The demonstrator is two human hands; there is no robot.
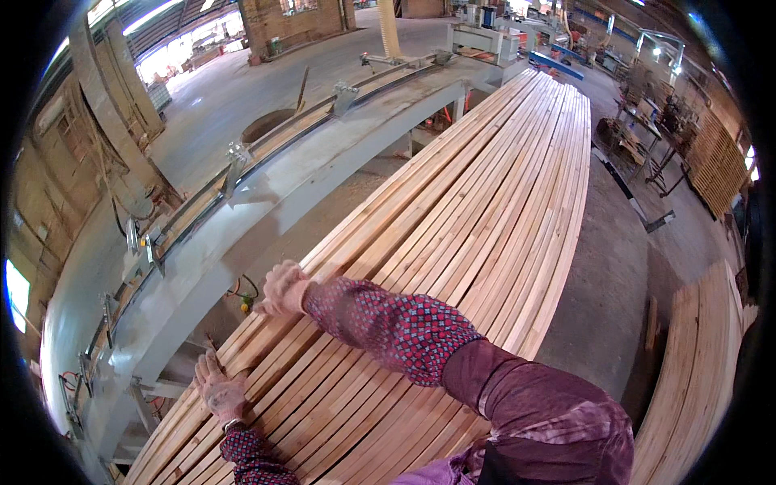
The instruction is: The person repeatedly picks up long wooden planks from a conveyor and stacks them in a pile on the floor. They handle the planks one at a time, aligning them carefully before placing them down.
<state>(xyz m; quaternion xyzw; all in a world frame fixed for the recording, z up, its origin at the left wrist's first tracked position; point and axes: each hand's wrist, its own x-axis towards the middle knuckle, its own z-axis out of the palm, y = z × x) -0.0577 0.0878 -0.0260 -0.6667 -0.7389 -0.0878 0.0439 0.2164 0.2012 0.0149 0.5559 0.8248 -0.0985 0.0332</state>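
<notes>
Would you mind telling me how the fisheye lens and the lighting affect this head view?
In the head view, the long pale wooden slats and grey metal machine bed bow toward the rim; corners are black; daylight blows out the wall openings at left; the left hand and right hand on the slats look sharp enough.

Two hands (283,289), one big stack of planks (477,194), one smaller stack (695,364)

Landmark: the stack of long boards (453,234), running away from the person.
Left of stack: a long machine bench (267,202) with a rail, alongside it.
Right of stack: a second board pile (695,372), apart, perhaps lower.
On stack's left edge: right hand (283,288) ahead, left hand (218,390) nearer.
Beyond stack: more machines (485,32).
</notes>
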